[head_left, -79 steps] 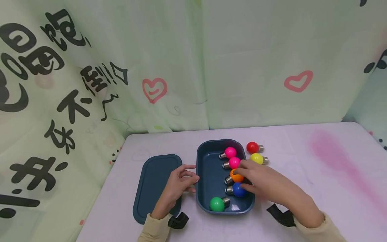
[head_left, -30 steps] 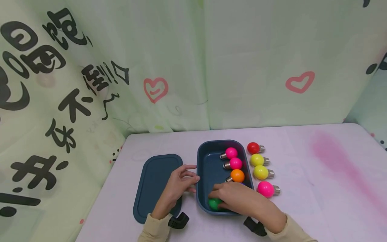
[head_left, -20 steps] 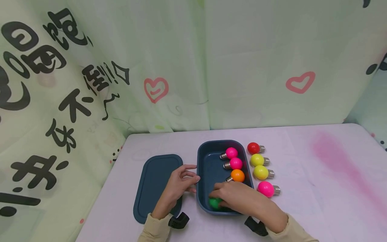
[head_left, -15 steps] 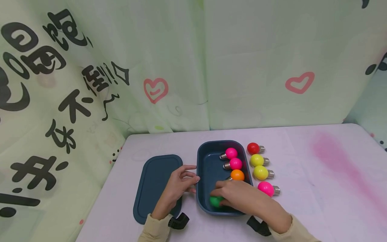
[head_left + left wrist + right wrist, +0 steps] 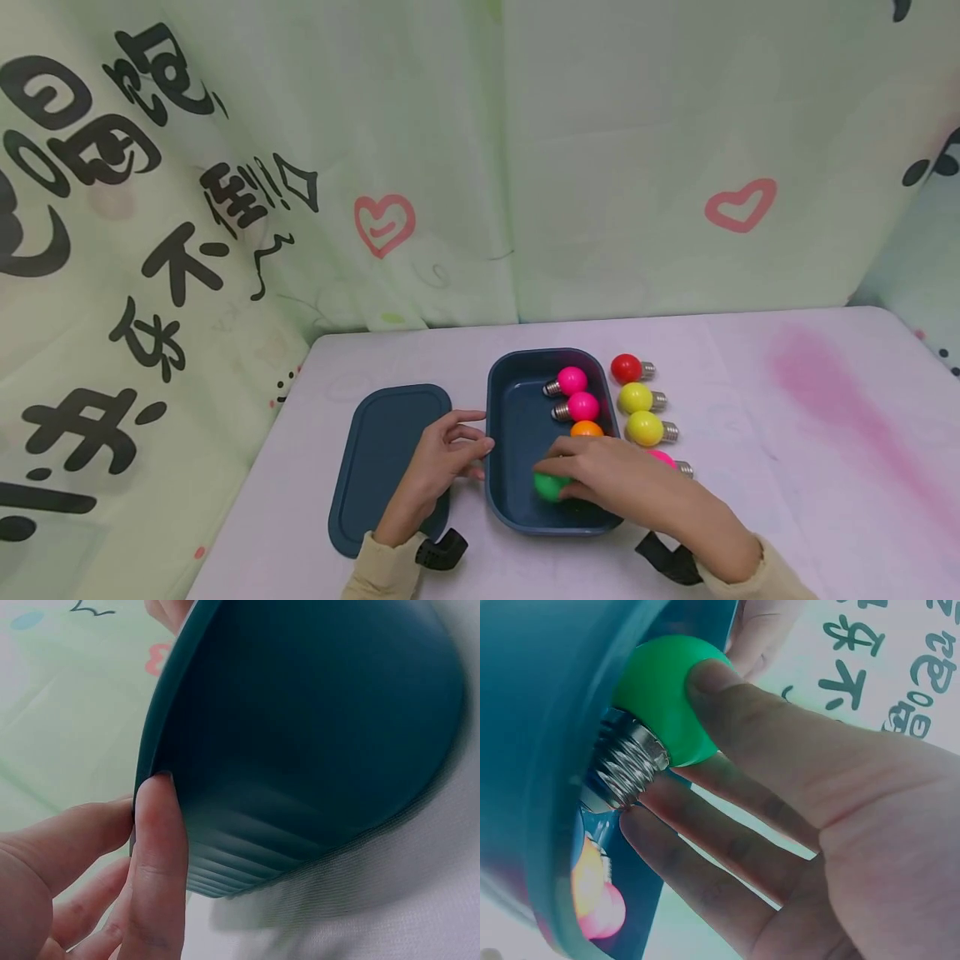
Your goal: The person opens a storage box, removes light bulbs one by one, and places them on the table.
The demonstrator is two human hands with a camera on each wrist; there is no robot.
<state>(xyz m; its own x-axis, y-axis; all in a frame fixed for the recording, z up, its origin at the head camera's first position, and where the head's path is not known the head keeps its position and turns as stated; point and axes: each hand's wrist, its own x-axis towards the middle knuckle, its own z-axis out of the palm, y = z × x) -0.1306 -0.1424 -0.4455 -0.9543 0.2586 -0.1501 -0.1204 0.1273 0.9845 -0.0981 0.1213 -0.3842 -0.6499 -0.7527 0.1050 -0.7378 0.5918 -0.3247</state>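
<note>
Left hand (image 5: 448, 450): loosely spread, touched the box (image 5: 517, 454) on its left side
Right hand (image 5: 603, 471): pinched a green bulb (image 5: 551, 487)
Lid (image 5: 390, 450): lay left on the tabletop (image 5: 750, 392)

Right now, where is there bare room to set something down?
Widest is the tabletop right of the outside bulb row. The left side of the box is bare too, as is a narrow strip between lid and box, beyond the left hand. Crowded: the box's right side, with bulbs and the right hand.
</note>
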